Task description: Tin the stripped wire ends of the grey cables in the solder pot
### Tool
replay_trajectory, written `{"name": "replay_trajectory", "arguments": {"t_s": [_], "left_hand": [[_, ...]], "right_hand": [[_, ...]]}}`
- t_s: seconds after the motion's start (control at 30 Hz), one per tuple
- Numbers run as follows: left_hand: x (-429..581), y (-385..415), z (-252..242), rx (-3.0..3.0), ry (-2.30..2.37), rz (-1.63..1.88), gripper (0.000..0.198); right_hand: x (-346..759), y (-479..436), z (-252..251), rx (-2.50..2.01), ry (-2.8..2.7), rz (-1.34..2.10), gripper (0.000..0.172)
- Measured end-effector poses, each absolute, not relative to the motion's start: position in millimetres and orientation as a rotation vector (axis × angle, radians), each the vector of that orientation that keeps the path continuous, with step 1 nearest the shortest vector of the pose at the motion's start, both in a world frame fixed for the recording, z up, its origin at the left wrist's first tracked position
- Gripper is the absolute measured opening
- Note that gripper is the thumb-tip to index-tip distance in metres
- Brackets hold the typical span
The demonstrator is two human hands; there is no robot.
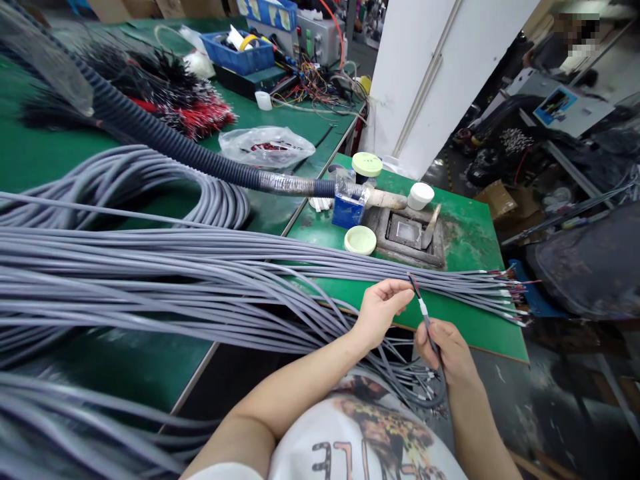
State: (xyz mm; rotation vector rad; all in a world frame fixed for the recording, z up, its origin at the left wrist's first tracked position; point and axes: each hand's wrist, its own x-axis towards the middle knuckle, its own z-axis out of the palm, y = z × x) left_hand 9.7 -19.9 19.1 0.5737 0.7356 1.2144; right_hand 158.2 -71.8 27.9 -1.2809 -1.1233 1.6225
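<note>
Fingers of the left hand are drawn close together at the thin wires of a grey cable, though I cannot tell whether they pinch them; the right hand's fingers hold that cable below its white sleeve. It stands nearly upright between the hands, its tip overlapping the row of cables behind, its lower part bending down past the right wrist.

From the left, a coil of grey cable lies on the big green table, with long grey cables stretching rightward in front of it. Behind sit black-and-red wires, then a blue bin and a clear plastic bag. A corrugated hose (patched with clear tape) reaches over to the smaller green table, beside a blue box. Next come a pale dish, a grimy square fixture and a white cup. Farthest right on that table, the cables end in loose coloured wires.
</note>
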Motion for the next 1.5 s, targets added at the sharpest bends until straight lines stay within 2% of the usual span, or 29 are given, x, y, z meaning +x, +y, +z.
{"name": "replay_trajectory", "arguments": {"t_s": [0.5,0.73,1.13,1.4,1.5], "left_hand": [[10.6,-20.2,24.1,0.753,0.754,1.223,0.021],[9.5,-28.9,16.8,1.075,0.907,1.483,0.01],[9.4,-27.2,13.0,0.657,0.795,1.358,0.018],[-4.2,-14.5,6.8,0.603,0.743,1.423,0.024],[-13.4,-7.2,3.5,0.788,0.824,1.366,0.02]], "right_hand": [[154.0,-66.7,32.0,-1.351,-1.235,1.46,0.033],[142.0,-49.0,42.7,-1.476,-1.346,1.161,0.032],[131.0,-28.3,51.1,-1.292,-1.609,0.714,0.01],[106.5,6.7,60.5,-1.176,-1.709,0.704,0.008],[98.4,35.1,63.8,-1.198,-1.789,0.64,0.01]]}}
